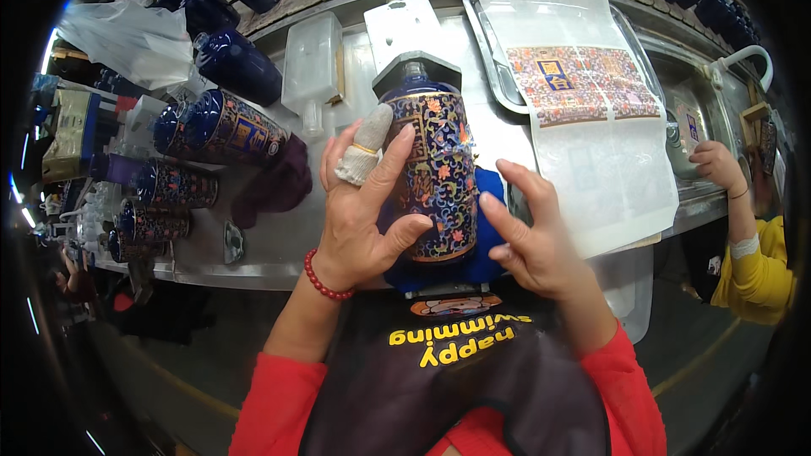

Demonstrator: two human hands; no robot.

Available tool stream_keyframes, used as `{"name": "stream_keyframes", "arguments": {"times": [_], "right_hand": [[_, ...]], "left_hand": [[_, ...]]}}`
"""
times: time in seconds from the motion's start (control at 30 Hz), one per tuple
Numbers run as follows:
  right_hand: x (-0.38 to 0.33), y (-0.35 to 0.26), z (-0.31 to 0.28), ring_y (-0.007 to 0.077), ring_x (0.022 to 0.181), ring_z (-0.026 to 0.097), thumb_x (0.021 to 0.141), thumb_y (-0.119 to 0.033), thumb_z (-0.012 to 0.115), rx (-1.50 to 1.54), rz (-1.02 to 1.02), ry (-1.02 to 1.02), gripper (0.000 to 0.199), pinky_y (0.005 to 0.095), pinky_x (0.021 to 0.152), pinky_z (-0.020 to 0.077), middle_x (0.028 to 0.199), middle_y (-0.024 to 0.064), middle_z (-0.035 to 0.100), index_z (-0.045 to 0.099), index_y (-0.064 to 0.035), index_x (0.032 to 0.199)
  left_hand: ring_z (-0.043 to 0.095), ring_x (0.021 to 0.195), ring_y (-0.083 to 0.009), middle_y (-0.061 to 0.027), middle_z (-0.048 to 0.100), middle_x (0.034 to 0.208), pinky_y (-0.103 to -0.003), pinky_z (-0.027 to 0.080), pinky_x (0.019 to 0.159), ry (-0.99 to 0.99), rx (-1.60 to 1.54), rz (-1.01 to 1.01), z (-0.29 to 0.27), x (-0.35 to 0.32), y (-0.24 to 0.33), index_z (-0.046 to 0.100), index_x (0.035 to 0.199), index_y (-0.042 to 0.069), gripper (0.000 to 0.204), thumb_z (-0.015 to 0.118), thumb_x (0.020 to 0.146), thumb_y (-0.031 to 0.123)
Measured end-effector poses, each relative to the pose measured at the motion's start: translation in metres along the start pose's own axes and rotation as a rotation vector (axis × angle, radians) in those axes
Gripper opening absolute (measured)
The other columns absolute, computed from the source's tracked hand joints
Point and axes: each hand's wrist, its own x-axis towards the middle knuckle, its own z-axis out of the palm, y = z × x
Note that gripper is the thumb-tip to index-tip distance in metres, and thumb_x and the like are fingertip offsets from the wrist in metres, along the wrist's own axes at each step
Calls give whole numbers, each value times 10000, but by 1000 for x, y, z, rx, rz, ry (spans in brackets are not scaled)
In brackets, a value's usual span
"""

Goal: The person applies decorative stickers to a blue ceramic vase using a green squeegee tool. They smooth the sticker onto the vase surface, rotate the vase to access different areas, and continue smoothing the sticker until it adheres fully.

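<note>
the patterned blue bottle [443,177] lay in front of me with its neck pointing away, bedded on a blue cloth [492,190], its shoulder end near a dark grey angled block. its walls were opaque, so i couldn't see whether it held anything. my left hand [359,224] was open along its left side, thumb and fingers stretched over the pattern, a pale finger cover [363,152] on one finger. my right hand [541,257] was open too, fingers spread and bent just beside the right side; i couldn't tell whether they touched the glass.

beyond my left hand stood a clear plastic container [312,59], its contents hard to make out. a metal tray [480,55] sat partly covered by a printed sheet [583,89], so most of its inside was hidden.

more patterned bottles [232,131] lay at the left by a purple cloth [279,177], some overlapping, while plain dark blue bottles [236,63] lined the far side, several cut off by the dark rim of my view.

the worktop [287,255] was shiny metal, and the floor [693,363] was dark with a yellow line. at the right, a co-worker's hand [720,167] came from a yellow sleeve.
</note>
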Motion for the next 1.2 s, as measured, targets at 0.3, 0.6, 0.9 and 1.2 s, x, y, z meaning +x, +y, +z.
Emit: {"name": "stream_keyframes", "arguments": {"times": [0.3,0.6,0.9,1.2], "right_hand": [[-46,-15,26,390,1307,493,730,-189,847,-72,80,-68,779,489,1017,438,1573,178,396,566,-190,1456],[-42,-16,17,405,1307,486,747,-181,834,13,75,-46,697,498,1040,429,1549,186,424,606,-150,1405],[-32,-16,25,411,1328,462,763,-190,830,0,78,-51,719,513,1055,414,1548,202,405,577,-148,1434],[-34,-15,23,419,1269,517,758,-176,829,7,68,-26,678,509,1032,445,1476,208,482,611,-112,1397]], "left_hand": [[337,1424,-471,-264,420,1567,-593,108,1209,-57,37,39,2,3,2,437,1573,82,959,671,864,685],[338,1425,-472,-252,437,1550,-614,100,1204,-63,40,46,2,4,1,421,1581,82,983,684,851,685],[341,1423,-473,-251,435,1552,-618,104,1201,-87,55,42,0,3,2,417,1579,69,989,700,843,666],[350,1404,-470,-258,437,1543,-625,110,1196,-112,110,36,-2,1,3,417,1577,68,1000,670,846,701]]}}
